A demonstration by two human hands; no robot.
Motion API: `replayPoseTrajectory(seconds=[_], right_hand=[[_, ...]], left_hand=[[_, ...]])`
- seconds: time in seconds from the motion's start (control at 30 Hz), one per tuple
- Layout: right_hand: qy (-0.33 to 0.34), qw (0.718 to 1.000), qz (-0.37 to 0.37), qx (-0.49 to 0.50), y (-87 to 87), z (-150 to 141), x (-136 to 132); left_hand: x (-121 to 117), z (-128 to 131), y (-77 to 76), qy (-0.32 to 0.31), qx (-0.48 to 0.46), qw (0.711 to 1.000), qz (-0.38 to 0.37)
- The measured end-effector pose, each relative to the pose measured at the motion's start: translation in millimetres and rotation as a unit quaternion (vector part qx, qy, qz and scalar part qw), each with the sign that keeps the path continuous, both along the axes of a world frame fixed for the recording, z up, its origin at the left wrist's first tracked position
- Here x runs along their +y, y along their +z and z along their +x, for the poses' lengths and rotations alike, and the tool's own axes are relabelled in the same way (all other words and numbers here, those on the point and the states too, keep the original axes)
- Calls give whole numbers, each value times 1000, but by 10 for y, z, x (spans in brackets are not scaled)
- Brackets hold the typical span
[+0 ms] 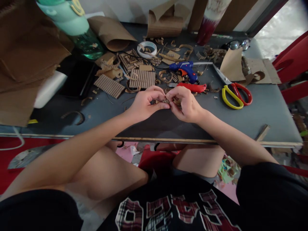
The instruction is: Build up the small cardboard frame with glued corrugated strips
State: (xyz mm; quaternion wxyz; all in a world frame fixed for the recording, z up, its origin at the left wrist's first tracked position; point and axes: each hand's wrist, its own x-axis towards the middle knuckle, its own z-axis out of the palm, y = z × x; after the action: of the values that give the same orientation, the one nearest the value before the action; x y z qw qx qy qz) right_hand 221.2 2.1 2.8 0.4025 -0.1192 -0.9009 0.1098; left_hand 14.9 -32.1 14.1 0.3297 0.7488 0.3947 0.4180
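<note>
- Left hand [145,104]: fingers drawn nearly together, pinching a small brown piece [166,100], its shape mostly hidden.
- Right hand [187,104]: thumb and fingers bent tight onto the same piece, above the smooth grey desk [108,112] near its front edge.
- Just beyond: a smooth red plastic cutter [193,87] and flat, ribbed cardboard [142,79].
- Farther back: a blue plastic glue gun [181,66] and a round white tape roll [147,55].
- Rightward: metal scissors [230,82] with red and yellow loops.
- Back left: a green bottle [74,25], translucent below.
</note>
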Motion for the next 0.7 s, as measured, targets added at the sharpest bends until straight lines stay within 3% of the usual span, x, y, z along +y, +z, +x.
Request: replayPoseTrajectory(seconds=[0.17, 0.3, 0.53, 0.7], right_hand=[[-17, 998, 3, 57, -86, -7, 18], [-29, 994, 52, 95, -90, -1, 42], [-38, 993, 101, 44, -16, 37, 46], [-23, 994, 97, 42, -79, 56, 75]], left_hand=[[12, 36, -22, -4, -12, 1000, 5], [1, 34, -19, 16, 19, 999, 31], [-63, -30, 75, 18, 135, 984, 111], [-66, -22, 82, 2, 145, 981, 129]])
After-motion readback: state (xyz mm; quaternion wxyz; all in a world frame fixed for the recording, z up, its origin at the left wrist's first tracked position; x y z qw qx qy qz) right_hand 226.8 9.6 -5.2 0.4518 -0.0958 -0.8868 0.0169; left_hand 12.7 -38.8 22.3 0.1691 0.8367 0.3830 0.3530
